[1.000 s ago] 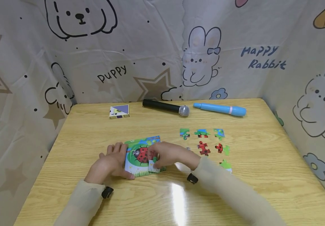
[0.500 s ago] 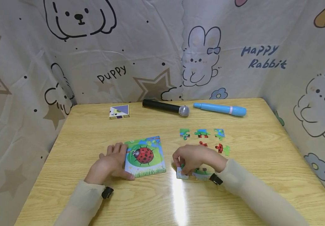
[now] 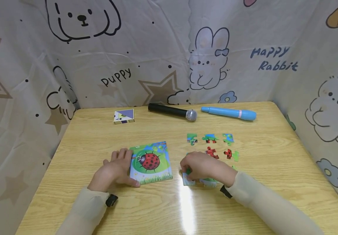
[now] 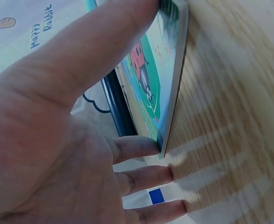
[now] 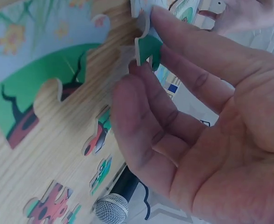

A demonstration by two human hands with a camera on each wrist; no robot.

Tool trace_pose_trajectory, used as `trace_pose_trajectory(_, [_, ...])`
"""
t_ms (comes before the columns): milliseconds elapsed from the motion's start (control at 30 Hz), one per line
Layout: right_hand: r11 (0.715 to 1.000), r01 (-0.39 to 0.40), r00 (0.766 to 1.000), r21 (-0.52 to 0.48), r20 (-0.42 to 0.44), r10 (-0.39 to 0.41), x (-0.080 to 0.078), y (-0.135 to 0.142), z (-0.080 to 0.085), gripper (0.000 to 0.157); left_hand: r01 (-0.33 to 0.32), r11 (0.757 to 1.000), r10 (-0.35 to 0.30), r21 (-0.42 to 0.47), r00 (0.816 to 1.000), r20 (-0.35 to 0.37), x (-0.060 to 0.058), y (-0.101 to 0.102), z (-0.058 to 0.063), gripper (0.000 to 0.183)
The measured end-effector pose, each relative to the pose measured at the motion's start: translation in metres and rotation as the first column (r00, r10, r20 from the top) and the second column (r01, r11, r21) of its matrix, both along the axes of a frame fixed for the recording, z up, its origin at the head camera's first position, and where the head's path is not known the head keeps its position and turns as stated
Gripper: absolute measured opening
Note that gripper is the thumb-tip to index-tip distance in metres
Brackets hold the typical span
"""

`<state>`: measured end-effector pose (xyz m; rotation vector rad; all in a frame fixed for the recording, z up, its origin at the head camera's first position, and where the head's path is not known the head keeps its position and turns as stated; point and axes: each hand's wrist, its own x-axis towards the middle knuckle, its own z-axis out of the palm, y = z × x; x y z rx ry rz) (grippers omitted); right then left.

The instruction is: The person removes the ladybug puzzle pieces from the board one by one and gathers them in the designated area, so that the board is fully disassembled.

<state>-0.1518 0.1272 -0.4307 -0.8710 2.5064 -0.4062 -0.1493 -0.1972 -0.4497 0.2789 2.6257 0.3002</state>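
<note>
A square ladybug picture board (image 3: pixel 150 162) lies flat on the table. My left hand (image 3: pixel 114 171) rests at its left edge, thumb at the near corner and fingers extended by the far corner. Just right of the board, my right hand (image 3: pixel 204 165) pinches a green and pale-blue puzzle piece (image 3: pixel 188 182) low over the table; in the right wrist view the piece (image 5: pixel 148 50) sits between thumb and fingertips. Beside it lies another grassy bottom piece (image 5: pixel 38 60), partly covered by my right hand in the head view.
Several loose puzzle pieces (image 3: pixel 211 152) lie spaced out beyond my right hand. Along the back edge are a black microphone (image 3: pixel 170 111), a blue toy microphone (image 3: pixel 229 113) and a small stack of cards (image 3: pixel 124 116). Printed curtains (image 3: pixel 163 65) surround the table.
My right hand has moved right from over the ladybug board, carrying the puzzle piece to beside the loose pieces, and has barely shifted since. My left hand has stayed in place.
</note>
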Motion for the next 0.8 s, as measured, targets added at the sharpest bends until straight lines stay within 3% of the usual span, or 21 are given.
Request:
trace_pose_trajectory(233, [0.999, 0.035, 0.994, -0.035, -0.1, -0.038, 0.008, 0.001, -0.006, 0.02, -0.002, 1.0, 0.002, -0.001, 1.0, -0.002, -0.001, 0.001, 0.0, 0.126])
trace_pose_trajectory(400, [0.996, 0.033, 0.988, -0.086, -0.146, -0.046, 0.011, 0.009, -0.012, 0.016, 0.007, 1.0, -0.007, -0.002, 1.0, 0.017, -0.002, 0.002, 0.007, 0.128])
trace_pose_trajectory(633, [0.974, 0.057, 0.97, -0.218, -0.219, -0.106, 0.012, 0.046, -0.003, 0.011, 0.017, 1.0, -0.016, -0.02, 1.0, 0.017, -0.002, 0.006, 0.008, 0.132])
trace_pose_trajectory(800, [0.956, 0.147, 0.949, -0.255, -0.235, -0.209, 0.018, 0.086, 0.006, 0.01, 0.001, 1.0, -0.001, 0.002, 1.0, 0.029, 0.002, 0.006, 0.016, 0.137])
